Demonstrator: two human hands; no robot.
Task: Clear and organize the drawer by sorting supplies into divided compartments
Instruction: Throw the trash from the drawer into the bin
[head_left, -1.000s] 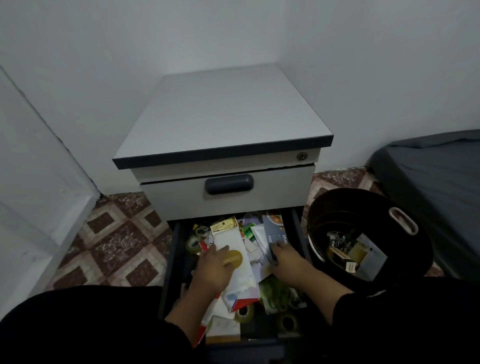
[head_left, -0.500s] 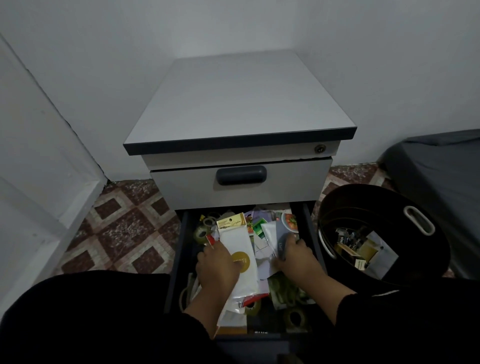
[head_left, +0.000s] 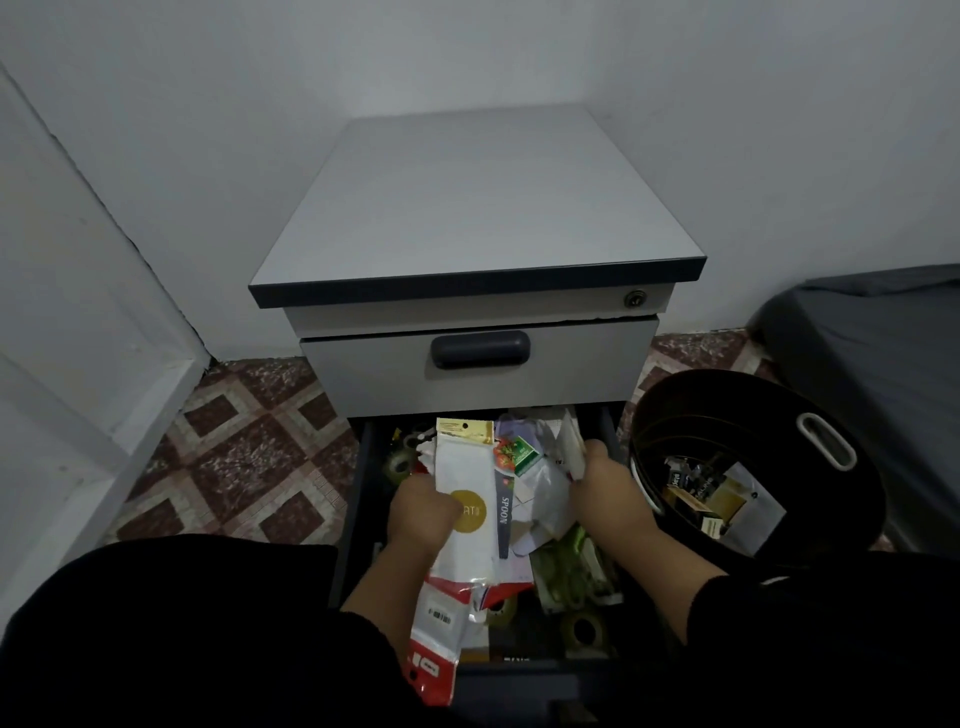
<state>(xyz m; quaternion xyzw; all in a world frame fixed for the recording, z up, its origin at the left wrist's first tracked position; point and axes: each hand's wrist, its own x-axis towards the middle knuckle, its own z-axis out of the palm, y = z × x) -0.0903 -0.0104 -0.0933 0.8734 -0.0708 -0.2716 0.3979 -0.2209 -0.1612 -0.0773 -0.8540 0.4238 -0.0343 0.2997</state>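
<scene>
White and glossy, a long packet with a gold disc (head_left: 465, 493) — pinched along its near-left edge by the left hand (head_left: 418, 512), thumb on its face, and likely lifted clear of the heap so whatever lies beneath can be sorted. Under that hand, a red-and-white packet (head_left: 434, 639) hanging over the front of the open drawer (head_left: 358, 499). Between the hands, a dark strip reading SPOON (head_left: 504, 512) and a small green card (head_left: 522, 454) on loose papers. At the right hand (head_left: 605, 493), fingers curled round the edge of a pale flat packet (head_left: 571, 447), tipped upright as if being drawn out. Near the right wrist, green-packed items (head_left: 571, 577) and a tape roll (head_left: 584, 629). No dividers visible — drawer still crammed, sorting barely begun. Just outside the right hand, a black bucket (head_left: 675, 395) holding small boxes, probably a holding spot for cleared supplies.
</scene>
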